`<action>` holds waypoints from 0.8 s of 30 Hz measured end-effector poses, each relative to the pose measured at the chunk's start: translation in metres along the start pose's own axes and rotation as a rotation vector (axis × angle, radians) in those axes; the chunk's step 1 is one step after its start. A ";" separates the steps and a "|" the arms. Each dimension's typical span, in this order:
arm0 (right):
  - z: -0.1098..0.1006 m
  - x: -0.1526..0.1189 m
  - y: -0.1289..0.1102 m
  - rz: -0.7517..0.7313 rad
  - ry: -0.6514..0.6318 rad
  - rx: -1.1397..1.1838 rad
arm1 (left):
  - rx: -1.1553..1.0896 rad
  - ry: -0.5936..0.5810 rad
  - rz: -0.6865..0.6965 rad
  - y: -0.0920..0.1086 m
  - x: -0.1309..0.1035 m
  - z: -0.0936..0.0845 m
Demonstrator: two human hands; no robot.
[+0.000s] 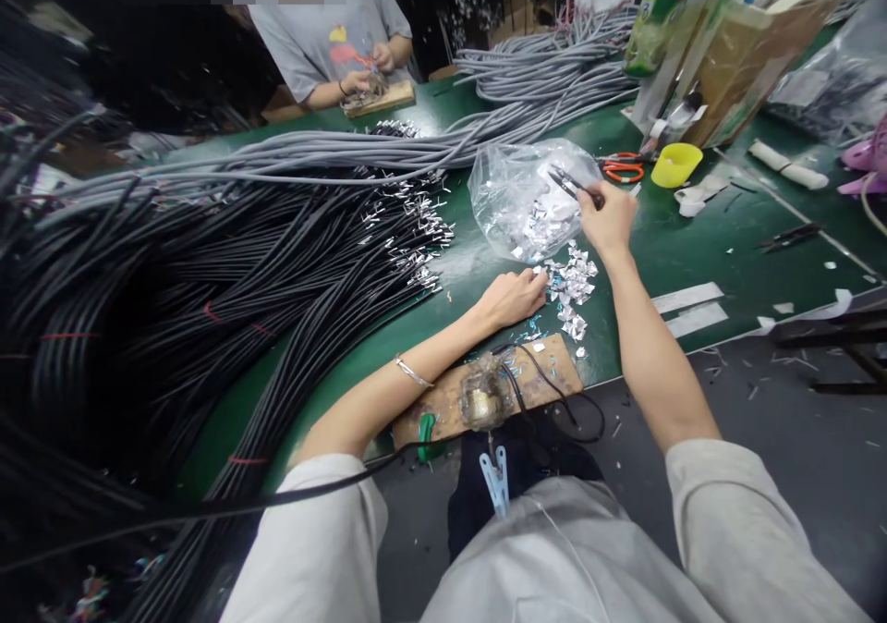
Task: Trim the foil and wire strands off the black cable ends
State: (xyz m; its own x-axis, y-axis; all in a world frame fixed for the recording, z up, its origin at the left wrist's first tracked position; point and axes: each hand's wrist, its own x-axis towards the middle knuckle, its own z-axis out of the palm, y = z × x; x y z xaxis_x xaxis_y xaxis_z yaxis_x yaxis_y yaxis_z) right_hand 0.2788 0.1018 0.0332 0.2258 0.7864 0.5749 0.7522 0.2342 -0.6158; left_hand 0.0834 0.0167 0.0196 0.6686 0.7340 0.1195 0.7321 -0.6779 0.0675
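Note:
My right hand is closed around a small dark two-pronged tool, like tweezers or snips. Its tips point up and left over a clear plastic bag that holds foil scraps. My left hand lies low on the table with its fingers curled, at the left edge of a pile of silver foil scraps. Whatever those fingers may hold is hidden. Blue bits are mixed in with the foil. Just below this hand, a wooden board carries a worn metal fixture at the table edge.
Black cables with stripped silver ends fill the left side. Grey cables run across behind. Orange-handled scissors, a yellow cup-like ring and another dark tool lie right. Across the table, a person works at a small board.

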 end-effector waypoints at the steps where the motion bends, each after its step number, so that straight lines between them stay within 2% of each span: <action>1: 0.000 0.000 0.000 -0.007 -0.011 -0.008 | -0.003 0.027 -0.023 -0.001 0.003 -0.005; 4: 0.000 -0.001 -0.003 -0.017 -0.054 -0.038 | -0.011 0.152 -0.130 -0.006 0.028 -0.028; 7: -0.002 -0.004 -0.010 -0.004 -0.096 -0.115 | -0.022 0.270 -0.263 -0.020 0.075 -0.049; 9: -0.005 -0.006 -0.015 0.009 -0.096 -0.179 | -0.125 0.269 -0.442 -0.030 0.105 -0.055; 12: -0.010 -0.010 -0.022 0.000 -0.065 -0.226 | -0.162 0.276 -0.455 -0.041 0.127 -0.052; 15: -0.012 -0.014 -0.029 -0.010 -0.056 -0.237 | -0.151 0.348 -0.392 -0.043 0.124 -0.044; 18: -0.011 -0.017 -0.034 0.051 -0.082 -0.203 | -0.130 0.399 -0.326 -0.041 0.114 -0.041; 22: -0.010 -0.017 -0.033 0.136 -0.082 -0.112 | -0.109 0.418 -0.375 -0.038 0.103 -0.047; 24: -0.010 -0.014 -0.031 0.180 -0.080 -0.032 | -0.095 0.426 -0.415 -0.035 0.090 -0.050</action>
State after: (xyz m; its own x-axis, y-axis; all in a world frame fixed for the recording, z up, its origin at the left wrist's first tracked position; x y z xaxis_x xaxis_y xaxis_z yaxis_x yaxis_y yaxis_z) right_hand 0.2589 0.0783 0.0496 0.3094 0.8573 0.4114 0.7236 0.0685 -0.6868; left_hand 0.1112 0.1047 0.0776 0.2042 0.8699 0.4489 0.8926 -0.3538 0.2796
